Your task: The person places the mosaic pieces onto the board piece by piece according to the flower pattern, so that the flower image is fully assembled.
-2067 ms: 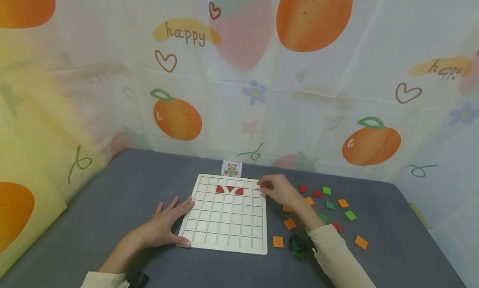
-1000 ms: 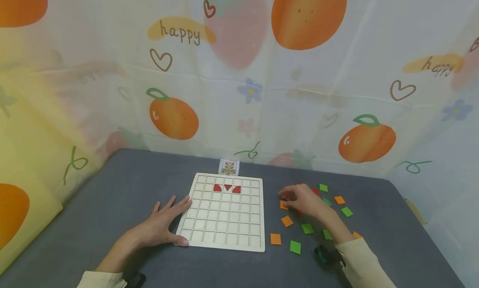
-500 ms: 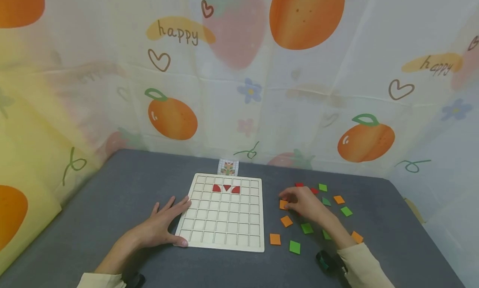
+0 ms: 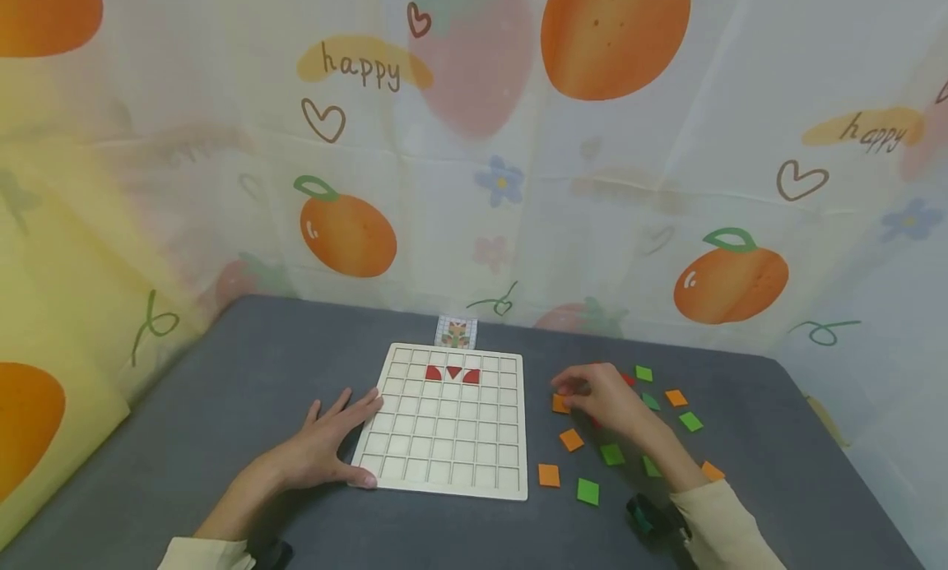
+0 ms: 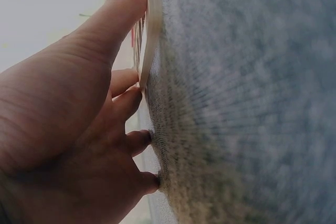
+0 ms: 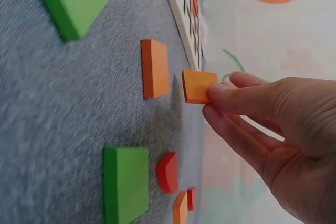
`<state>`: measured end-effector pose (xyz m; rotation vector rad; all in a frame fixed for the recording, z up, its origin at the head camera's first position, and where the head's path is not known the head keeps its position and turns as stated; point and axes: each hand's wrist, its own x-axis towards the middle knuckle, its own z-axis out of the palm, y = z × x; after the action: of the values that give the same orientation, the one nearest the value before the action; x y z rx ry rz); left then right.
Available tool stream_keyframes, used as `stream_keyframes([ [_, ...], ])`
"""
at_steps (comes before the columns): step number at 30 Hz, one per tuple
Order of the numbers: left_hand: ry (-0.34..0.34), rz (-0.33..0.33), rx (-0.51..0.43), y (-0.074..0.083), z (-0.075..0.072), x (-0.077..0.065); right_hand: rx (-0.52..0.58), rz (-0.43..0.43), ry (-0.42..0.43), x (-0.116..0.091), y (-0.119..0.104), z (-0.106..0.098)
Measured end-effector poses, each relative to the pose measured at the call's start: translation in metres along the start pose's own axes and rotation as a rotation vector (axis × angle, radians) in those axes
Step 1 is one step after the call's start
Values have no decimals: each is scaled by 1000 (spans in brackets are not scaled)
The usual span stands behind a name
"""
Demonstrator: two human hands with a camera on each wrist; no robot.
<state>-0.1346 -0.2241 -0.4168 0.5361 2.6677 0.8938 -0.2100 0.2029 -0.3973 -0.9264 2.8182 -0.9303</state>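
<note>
My right hand (image 4: 607, 397) pinches a square orange tile (image 6: 198, 86) between thumb and fingertips, to the right of the board. In the right wrist view, this tile shows its flat face, with a dark shadow on the cloth beside it. My left hand (image 4: 322, 444) rests with spread fingers along the left edge of a pale gridded board (image 4: 444, 451); its thumb lies at the near left corner. Three red pieces sit in the board's upper rows, a red triangle (image 4: 454, 373) between two red pieces with curved sides.
Loose orange, green and red tiles lie right of the board, among them an orange tile (image 4: 549, 475) and a green tile (image 4: 588, 492). Behind the board, a small pattern card (image 4: 456, 332) lies against a fruit-print curtain (image 4: 489, 224). Grey cloth (image 4: 311, 331) covers the table.
My right hand has moved from the board's far right corner to the right, over the loose tiles, and now pinches an orange tile. My left hand has stayed at the board's edge.
</note>
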Motion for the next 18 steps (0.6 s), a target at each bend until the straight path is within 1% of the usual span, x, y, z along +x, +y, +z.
stream_keyframes([
  [4,-8,-5,6,0,0,1,7,-2,4,5,-4,1],
  [11,-12,-14,16,0,-1,2,10,15,1,13,-9,9],
  [18,-6,-20,29,2,-1,1,-2,7,-9,25,-20,17],
])
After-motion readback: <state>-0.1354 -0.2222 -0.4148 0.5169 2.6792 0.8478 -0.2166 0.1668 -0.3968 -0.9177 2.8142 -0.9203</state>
